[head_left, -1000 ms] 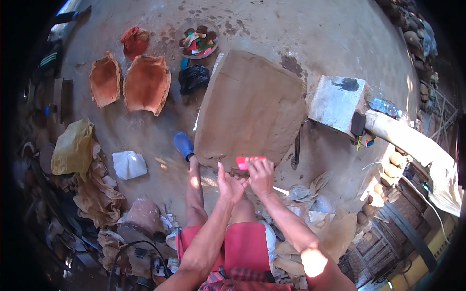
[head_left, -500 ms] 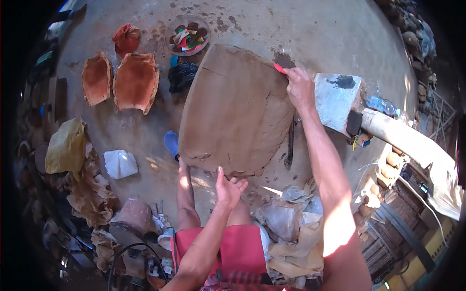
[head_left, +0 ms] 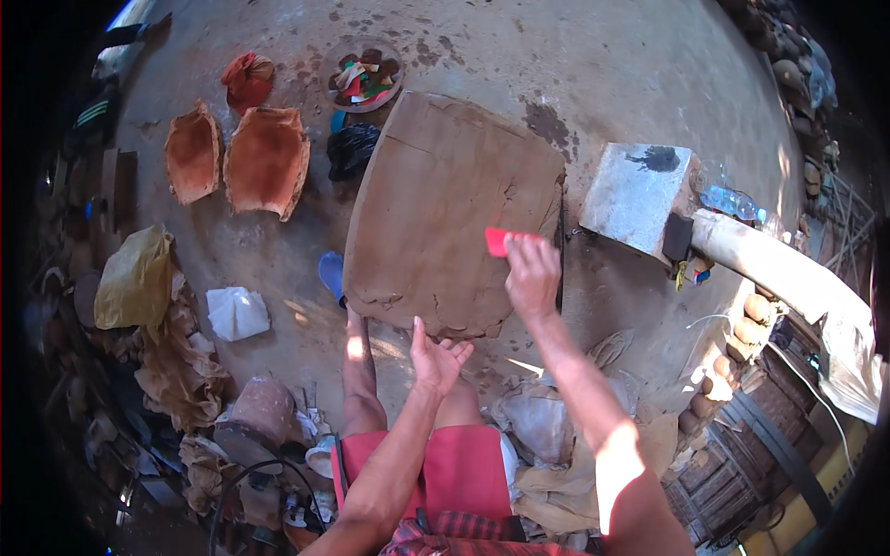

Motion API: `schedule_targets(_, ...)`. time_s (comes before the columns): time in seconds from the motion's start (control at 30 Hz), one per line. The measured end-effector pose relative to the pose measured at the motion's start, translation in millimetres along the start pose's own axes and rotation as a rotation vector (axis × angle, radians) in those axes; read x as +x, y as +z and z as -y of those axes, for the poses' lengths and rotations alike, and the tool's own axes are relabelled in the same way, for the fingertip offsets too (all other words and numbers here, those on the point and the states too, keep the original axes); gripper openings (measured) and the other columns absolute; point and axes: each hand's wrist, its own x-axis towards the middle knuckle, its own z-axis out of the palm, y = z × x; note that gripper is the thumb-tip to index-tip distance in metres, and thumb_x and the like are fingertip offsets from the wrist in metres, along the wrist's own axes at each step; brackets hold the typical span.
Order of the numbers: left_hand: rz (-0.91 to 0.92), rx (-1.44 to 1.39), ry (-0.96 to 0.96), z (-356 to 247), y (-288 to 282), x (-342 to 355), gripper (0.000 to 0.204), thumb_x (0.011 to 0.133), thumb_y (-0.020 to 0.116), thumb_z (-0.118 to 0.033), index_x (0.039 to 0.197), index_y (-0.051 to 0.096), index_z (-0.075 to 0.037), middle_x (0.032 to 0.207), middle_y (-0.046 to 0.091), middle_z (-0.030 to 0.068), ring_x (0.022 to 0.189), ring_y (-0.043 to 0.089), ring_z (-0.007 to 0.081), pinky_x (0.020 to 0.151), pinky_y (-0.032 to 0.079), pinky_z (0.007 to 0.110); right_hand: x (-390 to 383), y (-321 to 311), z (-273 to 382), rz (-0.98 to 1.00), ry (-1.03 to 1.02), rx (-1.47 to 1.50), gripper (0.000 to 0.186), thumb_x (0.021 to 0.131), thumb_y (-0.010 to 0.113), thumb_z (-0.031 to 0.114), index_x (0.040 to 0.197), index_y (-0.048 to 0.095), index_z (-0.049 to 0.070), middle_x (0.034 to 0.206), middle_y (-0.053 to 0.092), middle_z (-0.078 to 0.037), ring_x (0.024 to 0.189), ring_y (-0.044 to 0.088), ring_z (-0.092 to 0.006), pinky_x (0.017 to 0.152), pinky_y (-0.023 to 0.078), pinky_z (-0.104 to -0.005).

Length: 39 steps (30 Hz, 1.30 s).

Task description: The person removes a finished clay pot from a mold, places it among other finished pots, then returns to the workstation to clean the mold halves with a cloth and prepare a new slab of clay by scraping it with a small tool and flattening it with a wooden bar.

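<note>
A broad brown slab of wet clay [head_left: 445,204] lies before me, its surface mostly smooth, with cracks and rough edges along the near and right sides. My right hand [head_left: 534,278] is closed on a flat red scraper [head_left: 502,242], which is over the slab's right part. At the near edge of the slab is my left hand [head_left: 439,361], open, palm up, with the fingers spread and the fingertips close to the rim. A dark rod, partly hidden by my right hand, lies along the slab's right side.
Two orange-brown curved clay moulds [head_left: 266,163] and a red cloth [head_left: 247,82] lie at the far left. Beyond the slab stands a bowl of coloured scraps [head_left: 364,76], with a black plastic bag [head_left: 351,151] nearer. A pale block [head_left: 638,196] is on the right. Crumpled plastic sheets [head_left: 542,422] lie near my legs.
My right hand has drawn the red scraper from the slab's far right corner toward me and a little left. My left hand has stayed at the near edge.
</note>
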Motion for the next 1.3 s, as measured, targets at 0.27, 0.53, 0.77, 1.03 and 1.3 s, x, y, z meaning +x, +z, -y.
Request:
schedule_targets(0.27,-0.135,-0.108,0.007,10.3,4.1,1.2,0.135,0.092,0.068,-0.081,0.175,-0.021,-0.022,0.181,-0.01,0.0277,0.162,0.018,0.0582,0.129,0.029,0.063,-131.1,-22.1,70.3,0.17,0.044,0.159,0.041,0.082,0.075,0.005,0.123,0.078,0.003,0.111,0.074,-0.009,0.108,0.069,-0.0284,0.092,0.053,-0.0479)
schedule_targets(0.53,-0.047,-0.034,0.013,3.1,-13.2,-2.6,0.125,0.097,0.061,-0.081,0.175,-0.016,-0.021,0.182,-0.014,0.028,0.163,0.014,0.061,0.128,0.034,0.062,87.6,-9.7,-27.3,-0.125,0.115,0.176,0.029,0.095,0.066,-0.002,0.118,0.081,0.008,0.109,0.075,-0.016,0.101,0.073,-0.0364,0.088,0.06,-0.048)
schedule_targets(0.77,-0.024,-0.014,0.014,3.6,-4.9,-0.9,0.12,0.098,0.061,-0.081,0.175,-0.006,-0.018,0.181,-0.003,0.0271,0.159,0.026,0.058,0.126,0.038,0.059,113.0,28.4,-38.6,-0.085,0.018,0.098,0.037,0.083,0.07,-0.004,0.114,0.083,0.012,0.109,0.077,-0.003,0.108,0.071,-0.0272,0.089,0.058,-0.0447)
schedule_targets(1.03,-0.067,-0.071,-0.012,-0.2,-4.6,-1.8,0.136,0.094,0.062,-0.086,0.174,-0.022,-0.016,0.181,-0.009,0.0281,0.164,0.013,0.0596,0.128,0.034,0.061,-38.7,3.9,53.9,0.038,0.058,0.158,0.036,0.083,0.073,-0.001,0.118,0.08,0.007,0.115,0.077,-0.005,0.11,0.071,-0.0257,0.096,0.053,-0.0455)
schedule_targets(1.3,0.006,-0.111,-0.048,-4.3,-1.2,-2.8,0.138,0.092,0.059,-0.09,0.173,-0.024,-0.016,0.181,-0.013,0.0285,0.165,0.011,0.0588,0.129,0.033,0.063,-131.9,3.9,102.5,0.089,0.123,0.158,0.041,0.08,0.076,0.005,0.12,0.08,0.005,0.115,0.076,-0.008,0.111,0.072,-0.027,0.1,0.054,-0.0474)
